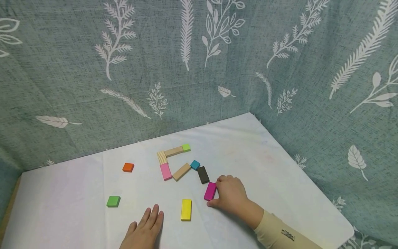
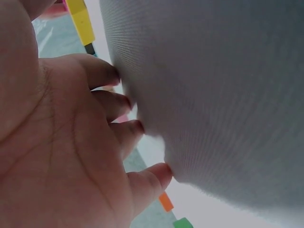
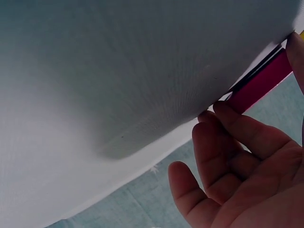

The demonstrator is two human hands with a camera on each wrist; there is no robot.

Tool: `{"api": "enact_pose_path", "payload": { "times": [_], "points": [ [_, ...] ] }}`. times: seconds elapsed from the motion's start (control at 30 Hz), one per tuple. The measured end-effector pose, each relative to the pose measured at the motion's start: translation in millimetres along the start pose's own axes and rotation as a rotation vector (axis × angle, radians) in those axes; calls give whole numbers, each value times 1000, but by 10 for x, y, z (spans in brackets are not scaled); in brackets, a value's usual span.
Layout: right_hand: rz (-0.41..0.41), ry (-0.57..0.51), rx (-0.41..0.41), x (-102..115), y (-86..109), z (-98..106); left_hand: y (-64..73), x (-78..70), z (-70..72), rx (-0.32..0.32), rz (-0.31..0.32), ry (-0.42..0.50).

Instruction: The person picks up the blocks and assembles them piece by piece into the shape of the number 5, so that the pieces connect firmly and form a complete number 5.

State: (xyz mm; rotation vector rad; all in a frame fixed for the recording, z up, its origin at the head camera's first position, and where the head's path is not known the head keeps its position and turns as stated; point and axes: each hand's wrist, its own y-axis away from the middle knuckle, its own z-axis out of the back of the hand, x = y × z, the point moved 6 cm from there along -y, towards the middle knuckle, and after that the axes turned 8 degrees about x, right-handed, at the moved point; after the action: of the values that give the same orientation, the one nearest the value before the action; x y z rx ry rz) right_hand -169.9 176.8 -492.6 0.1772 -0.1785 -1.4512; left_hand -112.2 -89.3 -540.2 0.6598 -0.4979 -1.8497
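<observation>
My right hand (image 1: 231, 195) holds a magenta block (image 1: 210, 191) by its ends, thumb near one end and index finger at the other. In the right wrist view the same block (image 3: 261, 83) shows between thumb and index finger, close over the white cloth. A black block (image 1: 203, 175) lies just beyond it, followed by a blue block (image 1: 195, 165) and a plain wooden block (image 1: 181, 172). My left hand (image 1: 143, 230) rests on the cloth with its fingers stretched out, holding nothing. Between the hands lies a yellow block (image 1: 186, 209).
The bent row continues through a pink block (image 1: 166, 171), a striped wooden block (image 1: 162, 157), another plain wooden block (image 1: 173, 151) and a lime block (image 1: 186, 148). Orange (image 1: 128, 167) and green (image 1: 113, 201) blocks lie apart at left. A patterned curtain (image 1: 140, 69) stands behind the white-covered table (image 1: 264, 166).
</observation>
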Motion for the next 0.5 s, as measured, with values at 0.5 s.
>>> {"api": "enact_pose_path", "payload": {
  "times": [0.5],
  "points": [
    [-12,-5,-2,1,6,-9,60,-59,9,-54,-14,-21]
  ]
}}
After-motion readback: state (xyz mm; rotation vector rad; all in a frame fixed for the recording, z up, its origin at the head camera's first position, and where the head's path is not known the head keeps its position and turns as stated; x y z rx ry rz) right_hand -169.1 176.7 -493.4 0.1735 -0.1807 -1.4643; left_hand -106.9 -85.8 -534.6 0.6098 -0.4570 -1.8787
